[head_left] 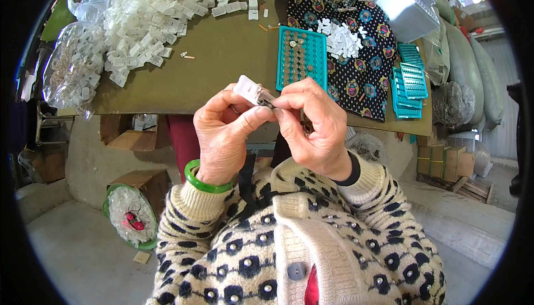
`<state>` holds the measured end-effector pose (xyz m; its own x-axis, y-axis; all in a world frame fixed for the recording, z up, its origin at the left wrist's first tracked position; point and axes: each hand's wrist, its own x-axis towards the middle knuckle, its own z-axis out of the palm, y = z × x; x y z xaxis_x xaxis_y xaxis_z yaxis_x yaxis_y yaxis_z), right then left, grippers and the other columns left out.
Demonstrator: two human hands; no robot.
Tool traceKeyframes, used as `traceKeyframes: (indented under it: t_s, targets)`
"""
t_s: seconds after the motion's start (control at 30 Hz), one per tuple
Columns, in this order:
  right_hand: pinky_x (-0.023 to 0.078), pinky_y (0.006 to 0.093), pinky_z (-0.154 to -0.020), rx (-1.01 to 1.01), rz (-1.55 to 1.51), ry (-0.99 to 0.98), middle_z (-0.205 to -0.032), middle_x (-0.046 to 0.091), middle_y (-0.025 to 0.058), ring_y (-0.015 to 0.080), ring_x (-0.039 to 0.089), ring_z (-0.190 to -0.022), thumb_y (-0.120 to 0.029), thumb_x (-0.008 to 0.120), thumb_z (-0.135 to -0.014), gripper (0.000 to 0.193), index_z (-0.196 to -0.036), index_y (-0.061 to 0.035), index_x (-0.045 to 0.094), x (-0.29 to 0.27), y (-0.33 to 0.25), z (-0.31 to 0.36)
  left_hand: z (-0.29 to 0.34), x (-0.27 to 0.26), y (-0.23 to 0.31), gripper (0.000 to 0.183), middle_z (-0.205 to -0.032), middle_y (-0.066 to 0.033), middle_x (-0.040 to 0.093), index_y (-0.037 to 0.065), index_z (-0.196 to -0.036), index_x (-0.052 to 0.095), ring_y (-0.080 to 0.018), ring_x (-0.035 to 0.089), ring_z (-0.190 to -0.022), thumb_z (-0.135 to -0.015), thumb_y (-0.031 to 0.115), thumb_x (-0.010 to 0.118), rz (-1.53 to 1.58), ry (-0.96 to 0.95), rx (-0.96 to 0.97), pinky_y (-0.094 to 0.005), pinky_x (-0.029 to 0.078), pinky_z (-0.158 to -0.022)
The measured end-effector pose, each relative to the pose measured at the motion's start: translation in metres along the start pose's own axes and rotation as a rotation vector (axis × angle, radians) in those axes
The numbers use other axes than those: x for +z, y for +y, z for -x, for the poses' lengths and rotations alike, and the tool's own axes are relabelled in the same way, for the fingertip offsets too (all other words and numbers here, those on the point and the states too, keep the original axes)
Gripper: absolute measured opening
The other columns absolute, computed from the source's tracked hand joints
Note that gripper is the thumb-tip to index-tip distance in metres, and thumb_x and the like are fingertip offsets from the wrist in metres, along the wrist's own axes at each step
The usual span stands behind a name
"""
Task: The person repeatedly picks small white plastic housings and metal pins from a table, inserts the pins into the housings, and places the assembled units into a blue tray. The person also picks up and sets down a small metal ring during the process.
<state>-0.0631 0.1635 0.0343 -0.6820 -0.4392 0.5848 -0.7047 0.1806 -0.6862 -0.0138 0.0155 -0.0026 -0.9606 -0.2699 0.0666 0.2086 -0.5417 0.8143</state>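
Between my hands, just off the table's near edge, is a small white plastic housing (247,89) with a metal part (266,100) at its lower right end. My left hand (225,129), with a green bangle at its wrist, grips the housing between thumb and fingers. The fingertips of my right hand (314,127) pinch together at the metal end; exactly what they hold there is too small to tell. Beyond my right hand lies a teal tray (318,54) with rows of small round metal pieces. Small white plastic pieces (342,39) are piled beside it on a patterned dark cloth (374,71).
A large heap of translucent white housings (150,21) covers the table's (222,60) far left. Clear bags of metal parts (72,65) sit at the left edge. Stacked teal trays (409,90) stand at the right edge. A green-rimmed basket (130,202) of white pieces is below left.
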Motion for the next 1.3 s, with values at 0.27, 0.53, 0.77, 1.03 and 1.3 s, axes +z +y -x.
traceKeyframes:
  t_s: [0.27,0.53,0.77,1.03,1.3]
  targets:
    - [0.047,0.0278,-0.055,0.141,-0.031,0.072,-0.086,0.057,0.0114,0.0197,0.057,-0.067,0.014,0.064,-0.077,0.020,-0.091,0.0013,0.058,0.007,0.004,0.009,0.002,0.007,0.006,0.017,-0.097,-0.0136,0.069,-0.008,-0.104,0.064,-0.0201,0.070,-0.085,-0.087,-0.008,0.064,0.137,0.084,-0.127,-0.0331,0.059,-0.080]
    - [0.048,0.0338,-0.057,-0.037,0.112,0.022,-0.084,0.055,0.0129,0.0277,0.058,-0.068,0.015,0.066,-0.070,0.026,-0.090,0.0010,0.057,0.009,0.010,0.010,0.003,0.007,0.007,0.019,-0.094,-0.0117,0.070,-0.007,-0.103,0.065,-0.0168,0.069,-0.083,-0.084,-0.006,0.068,0.044,0.119,-0.126,-0.0294,0.058,-0.078]
    - [0.048,0.0370,-0.060,-0.038,0.195,0.029,-0.085,0.055,0.0141,0.0301,0.058,-0.072,0.012,0.066,-0.070,0.025,-0.090,0.0010,0.056,0.014,0.012,0.014,0.001,0.005,0.003,0.017,-0.092,-0.0094,0.071,-0.005,-0.099,0.066,-0.0137,0.068,-0.080,-0.083,-0.007,0.069,0.000,0.189,-0.116,-0.0261,0.056,-0.075]
    - [0.045,0.0299,-0.053,-0.171,0.280,0.104,-0.085,0.058,0.0126,0.0236,0.056,-0.065,0.014,0.064,-0.073,0.023,-0.090,-0.0002,0.056,0.020,0.019,0.013,0.004,0.014,-0.007,0.012,-0.086,-0.0033,0.068,-0.002,-0.091,0.064,-0.0058,0.062,-0.076,-0.082,-0.009,0.069,-0.228,0.260,0.093,-0.0204,0.052,-0.068]
    - [0.048,0.0338,-0.059,-0.108,0.237,0.066,-0.083,0.058,0.0133,0.0275,0.058,-0.068,0.015,0.063,-0.072,0.024,-0.089,0.0005,0.055,0.023,0.015,0.018,0.009,0.013,-0.005,0.014,-0.085,-0.0017,0.068,0.000,-0.091,0.064,-0.0052,0.063,-0.075,-0.082,-0.008,0.071,-0.019,0.298,0.020,-0.0192,0.051,-0.067]
